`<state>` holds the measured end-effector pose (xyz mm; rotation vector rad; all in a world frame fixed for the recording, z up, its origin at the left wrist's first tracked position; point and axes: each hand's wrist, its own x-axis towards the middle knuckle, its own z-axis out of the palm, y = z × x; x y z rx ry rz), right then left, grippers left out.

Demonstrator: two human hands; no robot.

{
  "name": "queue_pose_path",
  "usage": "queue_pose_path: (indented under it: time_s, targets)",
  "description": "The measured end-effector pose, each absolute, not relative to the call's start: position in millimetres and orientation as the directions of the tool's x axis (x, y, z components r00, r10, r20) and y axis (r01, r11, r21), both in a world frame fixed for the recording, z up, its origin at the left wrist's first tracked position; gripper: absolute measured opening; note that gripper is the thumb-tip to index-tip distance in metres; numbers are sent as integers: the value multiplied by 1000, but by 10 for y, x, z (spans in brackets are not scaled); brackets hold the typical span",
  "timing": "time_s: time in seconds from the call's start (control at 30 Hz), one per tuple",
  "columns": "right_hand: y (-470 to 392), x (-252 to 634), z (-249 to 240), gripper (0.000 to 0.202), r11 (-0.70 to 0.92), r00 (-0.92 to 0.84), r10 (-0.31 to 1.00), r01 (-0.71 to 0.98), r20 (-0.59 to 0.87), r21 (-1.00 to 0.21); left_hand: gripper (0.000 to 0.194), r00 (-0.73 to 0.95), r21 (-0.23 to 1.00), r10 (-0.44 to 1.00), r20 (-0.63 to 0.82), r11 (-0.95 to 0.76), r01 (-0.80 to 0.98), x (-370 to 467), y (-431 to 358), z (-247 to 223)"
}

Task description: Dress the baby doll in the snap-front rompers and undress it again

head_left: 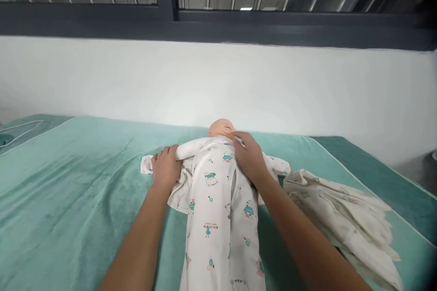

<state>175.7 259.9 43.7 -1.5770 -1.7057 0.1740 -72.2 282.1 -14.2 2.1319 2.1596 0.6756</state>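
A baby doll (221, 126) lies on its back, its head toward the wall. It wears a white baby gown (210, 191) printed with small animals and green houses, whose long front runs down toward me. My left hand (166, 163) is closed around the sleeve on the left, and the cuff sticks out past my fingers. At the neckline, my right hand (248, 152) has its fingers bent at the collar edge, just below the doll's head. The right sleeve (278, 164) lies spread out beyond my right wrist. My right hand hides part of the chest.
A crumpled white cloth (341, 218) lies to the right of the doll. Under everything is a green bed cover (85, 200) with a few wrinkles. A white wall (205, 82) stands behind, below a dark window frame (239, 27). A thin white cord (25, 125) is at far left.
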Motion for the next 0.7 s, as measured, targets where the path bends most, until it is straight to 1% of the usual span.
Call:
queue_pose_path:
  time_s: [0.03, 0.07, 0.17, 0.23, 0.3, 0.33, 0.37, 0.4, 0.47, 0.5, 0.53, 0.63, 0.7]
  targets:
    - [2519, 1885, 326, 40, 139, 183, 876, 790, 447, -597, 42, -64, 342, 957, 284, -39, 939, -711, 2816, -153]
    - [2455, 1995, 222, 41, 83, 223, 872, 810, 436, -580, 44, -68, 366, 952, 299, -49, 929, -699, 2806, -164]
    - [2372, 2194, 26, 41, 5, 182, 902, 902, 392, -431, 48, -80, 485, 928, 363, -115, 867, -647, 2712, -145]
    - [2385, 2225, 10, 41, -9, 149, 915, 937, 375, -349, 44, -107, 605, 910, 402, -176, 777, -571, 2603, -31]
    - [2419, 2223, 46, 42, -15, 141, 922, 944, 362, -330, 36, -121, 712, 903, 412, -237, 661, -431, 2494, 176]
    - [2437, 2225, 66, 43, -16, 144, 924, 940, 355, -341, 33, -95, 740, 909, 406, -265, 619, -332, 2455, 301]
    - [2454, 2233, 80, 44, -24, 162, 922, 930, 352, -366, 32, -20, 744, 922, 387, -299, 597, -216, 2432, 428]
    - [2469, 2250, 88, 44, -40, 196, 914, 914, 354, -403, 32, 92, 722, 922, 376, -354, 594, -85, 2428, 549]
    - [2495, 2299, 80, 44, -78, 282, 888, 872, 364, -484, 31, 309, 620, 889, 339, -458, 636, 205, 2470, 741]
    - [2506, 2326, 69, 44, -92, 317, 873, 853, 369, -514, 30, 415, 538, 862, 292, -507, 674, 353, 2509, 805]
    - [2516, 2351, 58, 43, -102, 341, 863, 840, 372, -533, 29, 484, 441, 839, 251, -543, 714, 497, 2555, 849]
    - [2541, 2402, 33, 43, -124, 358, 862, 837, 360, -533, 26, 598, 154, 799, 56, -599, 786, 884, 2699, 888]
    - [2552, 2418, 33, 41, -151, 363, 871, 839, 331, -523, 26, 602, 44, 794, -83, -601, 798, 1096, 2785, 864]
